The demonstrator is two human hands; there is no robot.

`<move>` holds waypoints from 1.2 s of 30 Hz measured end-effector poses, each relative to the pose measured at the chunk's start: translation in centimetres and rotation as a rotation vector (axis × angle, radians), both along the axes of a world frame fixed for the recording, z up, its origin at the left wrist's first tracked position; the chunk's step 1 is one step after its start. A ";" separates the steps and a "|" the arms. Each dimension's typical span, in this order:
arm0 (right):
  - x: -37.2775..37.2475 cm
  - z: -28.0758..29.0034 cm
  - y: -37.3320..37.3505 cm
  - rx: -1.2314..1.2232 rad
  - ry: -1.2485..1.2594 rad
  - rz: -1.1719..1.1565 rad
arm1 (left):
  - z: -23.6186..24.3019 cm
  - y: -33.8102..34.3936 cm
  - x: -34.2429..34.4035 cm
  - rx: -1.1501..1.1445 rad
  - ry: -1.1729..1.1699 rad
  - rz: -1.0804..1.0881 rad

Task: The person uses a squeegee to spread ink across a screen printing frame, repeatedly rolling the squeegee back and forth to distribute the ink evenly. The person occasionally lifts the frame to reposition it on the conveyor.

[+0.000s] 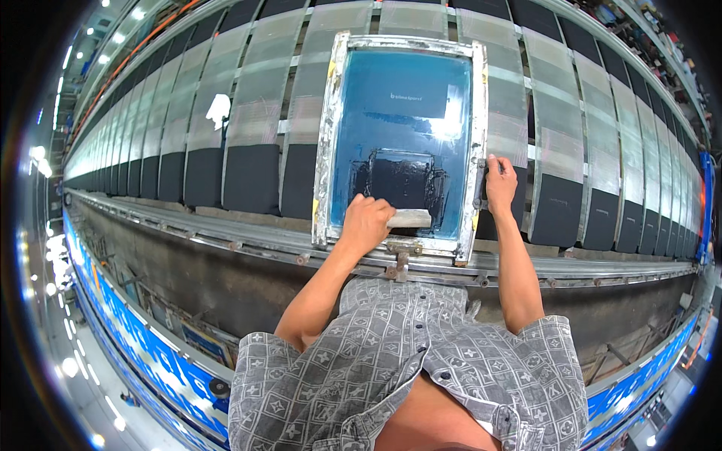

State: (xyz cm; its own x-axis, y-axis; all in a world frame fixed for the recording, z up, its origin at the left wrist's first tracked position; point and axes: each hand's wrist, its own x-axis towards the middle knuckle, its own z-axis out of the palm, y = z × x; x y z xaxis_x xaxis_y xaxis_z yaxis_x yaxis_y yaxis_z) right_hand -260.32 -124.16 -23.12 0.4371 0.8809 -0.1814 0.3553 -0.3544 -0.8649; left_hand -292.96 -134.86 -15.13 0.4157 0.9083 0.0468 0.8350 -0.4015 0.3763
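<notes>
A screen-printing frame with a paint-spotted metal border lies across the boards in front of me. Its mesh is blue, and dark wet ink covers a block of its near half. My left hand is closed around one end of a squeegee with a pale strip, low on the mesh near the frame's front edge. At the frame's right side, my right hand has its fingers curled against the border. Its grip there is partly hidden.
Long rows of printing boards curve away on both sides, with dark fabric pieces over their near ends. A metal rail runs along the front, and a bracket joins the frame to it. Blue panels stand behind me.
</notes>
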 end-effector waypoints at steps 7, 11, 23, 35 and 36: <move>-0.9 4.0 1.5 -0.077 -0.453 0.214 | 1.2 6.5 -2.0 -0.256 -0.047 -0.062; -4.9 7.8 5.6 0.173 -0.120 0.668 | 1.0 14.4 -1.7 -0.169 0.008 -0.045; -11.1 7.7 -6.6 0.113 -0.462 1.173 | -0.3 3.3 -1.5 -0.293 -0.022 -0.088; -11.4 6.9 4.5 0.118 -0.560 1.046 | -0.7 15.7 -0.9 -0.190 0.042 -0.080; -11.6 6.9 2.5 0.166 -0.586 1.047 | -0.8 13.6 -1.1 -0.203 0.046 -0.071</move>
State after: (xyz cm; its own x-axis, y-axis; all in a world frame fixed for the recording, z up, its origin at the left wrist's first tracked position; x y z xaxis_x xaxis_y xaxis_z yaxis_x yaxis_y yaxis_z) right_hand -271.88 -121.70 -16.19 -0.5231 0.8510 -0.0463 0.7569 0.4388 -0.4843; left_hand -294.08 -121.28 -15.97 0.4766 0.8655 -0.1544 0.8253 -0.3799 0.4178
